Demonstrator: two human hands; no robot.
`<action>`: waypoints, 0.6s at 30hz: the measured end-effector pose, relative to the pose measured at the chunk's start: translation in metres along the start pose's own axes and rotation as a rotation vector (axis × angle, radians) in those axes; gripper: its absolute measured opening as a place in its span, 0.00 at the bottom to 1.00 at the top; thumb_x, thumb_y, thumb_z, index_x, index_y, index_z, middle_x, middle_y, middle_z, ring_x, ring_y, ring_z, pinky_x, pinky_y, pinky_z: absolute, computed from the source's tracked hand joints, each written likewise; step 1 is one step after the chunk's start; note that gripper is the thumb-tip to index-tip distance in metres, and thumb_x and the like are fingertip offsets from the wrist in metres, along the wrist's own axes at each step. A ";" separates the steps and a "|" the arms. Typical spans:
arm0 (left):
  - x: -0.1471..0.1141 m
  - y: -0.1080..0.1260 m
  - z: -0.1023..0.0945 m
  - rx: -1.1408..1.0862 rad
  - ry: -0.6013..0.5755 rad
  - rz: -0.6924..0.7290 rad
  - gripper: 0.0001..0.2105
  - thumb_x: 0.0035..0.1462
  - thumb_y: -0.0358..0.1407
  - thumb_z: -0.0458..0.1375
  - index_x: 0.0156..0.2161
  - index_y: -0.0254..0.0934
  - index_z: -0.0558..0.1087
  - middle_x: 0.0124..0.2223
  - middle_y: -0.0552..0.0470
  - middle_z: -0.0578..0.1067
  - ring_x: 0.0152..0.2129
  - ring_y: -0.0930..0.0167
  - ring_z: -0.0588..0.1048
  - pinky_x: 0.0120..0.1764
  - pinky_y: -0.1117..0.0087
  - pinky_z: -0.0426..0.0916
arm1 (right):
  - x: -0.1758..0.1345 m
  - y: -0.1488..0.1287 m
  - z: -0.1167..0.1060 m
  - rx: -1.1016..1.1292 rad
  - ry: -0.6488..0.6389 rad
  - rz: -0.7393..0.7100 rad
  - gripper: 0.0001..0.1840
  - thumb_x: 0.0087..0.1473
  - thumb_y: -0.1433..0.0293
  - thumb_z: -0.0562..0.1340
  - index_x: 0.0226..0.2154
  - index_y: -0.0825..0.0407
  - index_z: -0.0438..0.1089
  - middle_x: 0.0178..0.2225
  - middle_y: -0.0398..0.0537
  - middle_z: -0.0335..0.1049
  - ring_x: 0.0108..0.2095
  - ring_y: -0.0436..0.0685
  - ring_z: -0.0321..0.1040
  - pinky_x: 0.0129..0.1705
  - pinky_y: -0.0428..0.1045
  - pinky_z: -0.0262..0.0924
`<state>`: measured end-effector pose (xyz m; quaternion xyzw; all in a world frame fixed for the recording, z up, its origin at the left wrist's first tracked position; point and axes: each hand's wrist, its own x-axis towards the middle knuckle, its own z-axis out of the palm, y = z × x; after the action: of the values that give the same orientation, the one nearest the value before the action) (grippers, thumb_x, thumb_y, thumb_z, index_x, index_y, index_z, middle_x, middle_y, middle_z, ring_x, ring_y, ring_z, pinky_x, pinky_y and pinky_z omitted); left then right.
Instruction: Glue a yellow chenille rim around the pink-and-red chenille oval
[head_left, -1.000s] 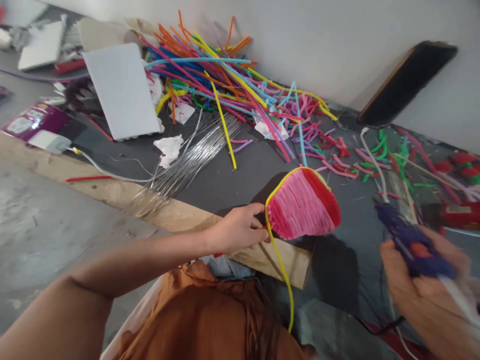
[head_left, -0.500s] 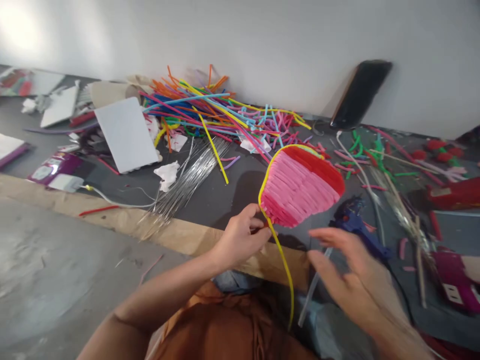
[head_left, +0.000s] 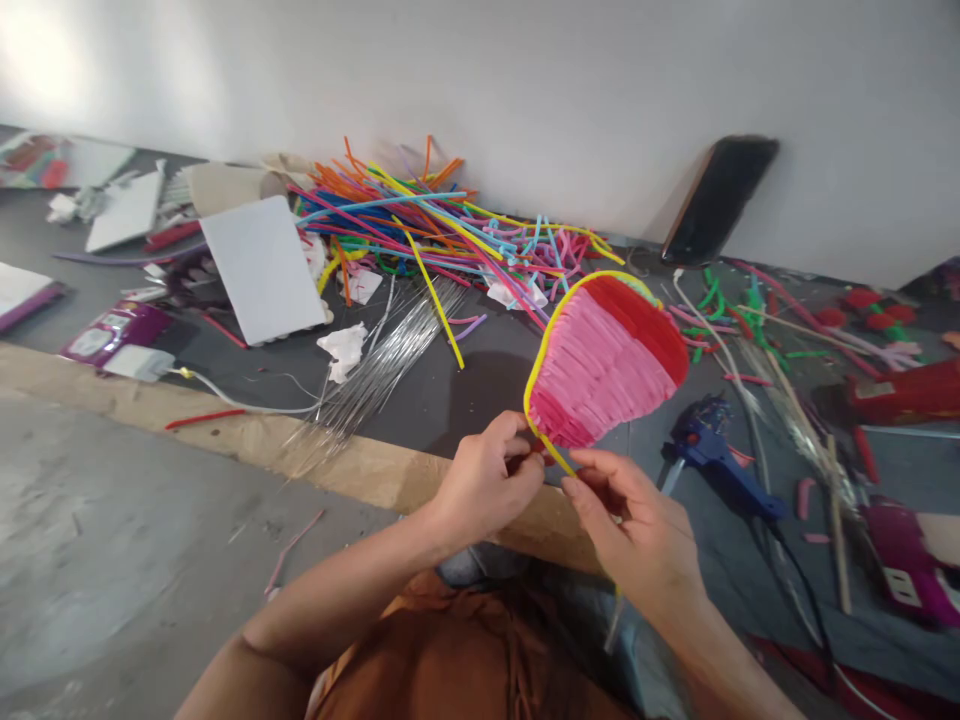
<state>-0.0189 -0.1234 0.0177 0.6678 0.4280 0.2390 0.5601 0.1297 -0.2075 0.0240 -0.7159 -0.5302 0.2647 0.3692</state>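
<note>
A fan-shaped piece of pink and red pipe cleaners is held up over the table's front part. Along its left and top edge runs a yellow pipe cleaner, whose loose end trails down from the bottom corner. My left hand is closed on the piece at that lower left corner. Thumb and forefinger of my right hand pinch the yellow pipe cleaner just below the corner. A blue glue gun lies right of my right hand, its clear glue stick partly hidden.
Loose coloured pipe cleaners are heaped by the wall, with silver wires in front. A white board lies to the left. At the right a phone leans on the wall, near cables and red packaging.
My right hand has moved left and taken hold of the yellow pipe cleaner, which hung free before. The pink and red piece has tilted slightly upward; my left hand keeps its hold.
</note>
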 end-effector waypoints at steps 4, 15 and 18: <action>-0.003 0.001 -0.002 0.010 -0.010 0.005 0.10 0.53 0.27 0.51 0.41 0.37 0.66 0.26 0.59 0.75 0.23 0.77 0.72 0.28 0.79 0.61 | 0.004 0.000 -0.001 -0.161 0.081 -0.156 0.10 0.56 0.63 0.60 0.39 0.49 0.72 0.25 0.41 0.76 0.22 0.50 0.72 0.28 0.44 0.68; -0.004 0.006 -0.004 0.106 -0.003 0.016 0.12 0.51 0.26 0.50 0.42 0.37 0.67 0.23 0.63 0.72 0.20 0.78 0.69 0.27 0.79 0.58 | 0.014 0.001 0.005 -0.413 0.083 -0.562 0.15 0.59 0.71 0.58 0.47 0.57 0.70 0.36 0.53 0.79 0.30 0.55 0.77 0.30 0.45 0.69; -0.004 0.005 -0.005 0.133 -0.002 0.018 0.10 0.52 0.27 0.50 0.40 0.37 0.67 0.22 0.62 0.71 0.20 0.78 0.68 0.27 0.78 0.57 | 0.015 0.002 0.006 -0.408 0.080 -0.570 0.13 0.58 0.72 0.57 0.46 0.56 0.71 0.36 0.52 0.79 0.31 0.54 0.77 0.32 0.45 0.69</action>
<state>-0.0228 -0.1240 0.0242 0.7077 0.4362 0.2144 0.5127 0.1304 -0.1920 0.0192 -0.6080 -0.7358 0.0113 0.2980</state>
